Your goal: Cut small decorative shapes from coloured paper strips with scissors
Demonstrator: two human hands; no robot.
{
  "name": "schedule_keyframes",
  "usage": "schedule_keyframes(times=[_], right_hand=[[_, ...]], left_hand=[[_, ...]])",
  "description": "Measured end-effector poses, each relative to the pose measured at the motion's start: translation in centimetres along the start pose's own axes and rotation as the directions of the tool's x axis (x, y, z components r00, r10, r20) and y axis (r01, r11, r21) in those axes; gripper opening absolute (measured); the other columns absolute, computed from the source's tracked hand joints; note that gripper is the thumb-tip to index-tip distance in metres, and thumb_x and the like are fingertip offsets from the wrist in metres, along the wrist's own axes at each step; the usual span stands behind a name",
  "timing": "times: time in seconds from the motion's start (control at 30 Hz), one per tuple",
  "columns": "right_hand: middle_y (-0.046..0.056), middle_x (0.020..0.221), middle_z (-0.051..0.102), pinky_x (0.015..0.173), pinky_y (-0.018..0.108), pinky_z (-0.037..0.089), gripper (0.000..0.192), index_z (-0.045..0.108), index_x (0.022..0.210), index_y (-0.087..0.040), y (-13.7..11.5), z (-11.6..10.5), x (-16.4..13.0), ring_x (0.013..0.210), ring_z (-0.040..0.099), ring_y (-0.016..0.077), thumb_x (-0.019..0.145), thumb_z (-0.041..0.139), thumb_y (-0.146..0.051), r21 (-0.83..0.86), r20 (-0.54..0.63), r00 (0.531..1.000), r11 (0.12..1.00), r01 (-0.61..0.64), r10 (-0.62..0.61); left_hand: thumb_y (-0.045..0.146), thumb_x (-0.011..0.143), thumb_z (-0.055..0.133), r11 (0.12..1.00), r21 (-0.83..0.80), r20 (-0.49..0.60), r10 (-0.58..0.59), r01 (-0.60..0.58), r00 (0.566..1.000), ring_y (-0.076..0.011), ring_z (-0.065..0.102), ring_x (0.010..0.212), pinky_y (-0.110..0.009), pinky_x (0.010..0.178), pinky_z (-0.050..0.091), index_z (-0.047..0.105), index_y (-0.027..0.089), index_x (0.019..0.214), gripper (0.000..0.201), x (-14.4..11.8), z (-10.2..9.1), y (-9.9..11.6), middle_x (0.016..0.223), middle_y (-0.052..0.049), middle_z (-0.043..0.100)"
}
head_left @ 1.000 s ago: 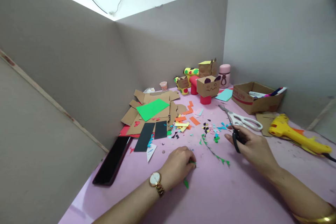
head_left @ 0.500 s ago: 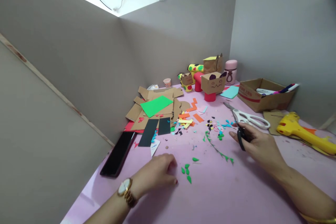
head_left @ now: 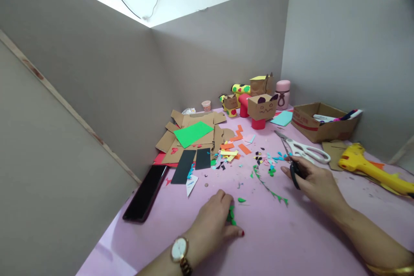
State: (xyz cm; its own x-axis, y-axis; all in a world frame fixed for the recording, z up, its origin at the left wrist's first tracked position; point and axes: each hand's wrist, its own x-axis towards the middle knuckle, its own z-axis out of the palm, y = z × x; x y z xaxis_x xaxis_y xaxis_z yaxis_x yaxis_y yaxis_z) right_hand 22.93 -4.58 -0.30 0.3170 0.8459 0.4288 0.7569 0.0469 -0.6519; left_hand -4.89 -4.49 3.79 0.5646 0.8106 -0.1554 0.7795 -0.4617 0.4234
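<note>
The left hand is laid palm down on the pink counter near its front edge, with a watch worn on the wrist; its grip is loosely curled over a few small green paper leaves, which are touched by the fingertips, though whether any leaf is pinched cannot be told. One more green leaf is seen just beyond the hand, apart from it. The right hand is rested further right on the counter, its grip clenched around the dark handles of a small pair of scissors, whose blades are pointed toward the back edge. Between the two hands a thin green paper vine is laid flat. Just behind the right hand a larger pair of white-handled scissors is found, and a yellow glue gun lies toward the right edge. Coloured paper scraps are scattered across the middle of the counter. Cardboard pieces with a green sheet on top are piled near the left edge, and a dark phone is placed in front of them. Cardboard figures are stood by the back edge, and an open cardboard box with pens is set toward the back right corner.
</note>
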Motion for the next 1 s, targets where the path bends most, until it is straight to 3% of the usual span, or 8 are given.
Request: schedule_keyframes(times=[0.17,0.47,0.57,0.67,0.83,0.93,1.0], right_hand=[[0.009,0.076,0.076,0.056,0.032,0.05,0.038,0.066,0.097,-0.016,0.0,0.1,0.0,0.069,0.07,0.028,0.078,0.054,-0.047,0.004,-0.006,1.0,1.0,0.01,-0.01],[0.01,0.081,0.077,0.059,0.033,0.051,0.039,0.066,0.098,-0.017,-0.3,0.1,0.3,0.07,0.071,0.028,0.077,0.055,-0.048,0.038,-0.04,0.999,0.999,0.029,-0.028],[0.009,0.078,0.076,0.057,0.031,0.051,0.039,0.065,0.098,-0.017,-0.4,-0.2,0.5,0.067,0.069,0.0259,0.08,0.054,-0.049,0.048,-0.068,0.997,0.998,0.026,-0.022],[0.007,0.072,0.075,0.054,0.03,0.05,0.036,0.064,0.098,-0.018,-0.3,-0.5,0.9,0.06,0.067,0.0232,0.081,0.054,-0.049,0.053,-0.089,0.996,0.998,0.023,-0.018],[0.008,0.081,0.076,0.062,0.031,0.053,0.03,0.064,0.1,-0.019,0.4,-0.5,1.5,0.07,0.07,0.0247,0.082,0.055,-0.042,0.067,-0.138,0.99,0.997,0.03,-0.021],[0.01,0.082,0.076,0.062,0.032,0.053,0.031,0.065,0.099,-0.017,1.0,-0.6,1.7,0.07,0.071,0.0262,0.081,0.056,-0.041,0.061,-0.149,0.989,0.998,0.028,-0.019],[0.011,0.084,0.076,0.061,0.033,0.052,0.032,0.065,0.098,-0.017,1.3,-0.7,1.8,0.07,0.07,0.0272,0.08,0.056,-0.041,0.058,-0.155,0.988,0.998,0.024,-0.014]], left_hand=[[0.017,0.077,0.059,0.993,-0.105,0.018,0.062,-0.06,0.998,-0.0169,0.056,0.084,-0.024,0.075,0.042,0.059,0.021,0.087,0.01,-0.1,1.0,0.0,0.094,-0.002,0.059],[0.008,0.073,0.048,0.977,-0.203,0.01,0.071,-0.068,0.997,-0.0158,0.055,0.075,-0.026,0.071,0.04,0.062,0.019,0.076,0.019,0.2,0.4,-1.2,0.082,-0.001,0.063],[0.009,0.07,0.047,0.961,-0.27,0.02,0.069,-0.061,0.997,-0.0147,0.055,0.067,-0.025,0.063,0.041,0.062,0.019,0.074,0.019,2.2,-0.2,-0.5,0.073,0.0,0.061],[0.013,0.075,0.044,0.929,-0.366,0.039,0.082,-0.062,0.996,-0.0135,0.055,0.06,-0.023,0.054,0.041,0.061,0.017,0.08,0.017,6.3,-0.5,1.5,0.064,0.001,0.058],[0.024,0.089,0.041,0.893,-0.438,-0.033,0.096,-0.101,0.995,-0.0137,0.062,0.075,-0.026,0.066,0.049,0.054,0.013,0.104,0.023,13.5,-0.4,5.6,0.093,-0.006,0.064],[0.028,0.089,0.047,0.918,-0.386,-0.059,0.078,-0.095,0.995,-0.0165,0.061,0.079,-0.032,0.068,0.049,0.054,0.015,0.109,0.025,14.3,-1.2,5.7,0.103,-0.007,0.062],[0.024,0.085,0.047,0.948,-0.306,-0.028,0.08,-0.084,0.996,-0.017,0.059,0.075,-0.03,0.066,0.046,0.062,0.015,0.094,0.02,12.9,-2.2,4.5,0.088,-0.005,0.065]])
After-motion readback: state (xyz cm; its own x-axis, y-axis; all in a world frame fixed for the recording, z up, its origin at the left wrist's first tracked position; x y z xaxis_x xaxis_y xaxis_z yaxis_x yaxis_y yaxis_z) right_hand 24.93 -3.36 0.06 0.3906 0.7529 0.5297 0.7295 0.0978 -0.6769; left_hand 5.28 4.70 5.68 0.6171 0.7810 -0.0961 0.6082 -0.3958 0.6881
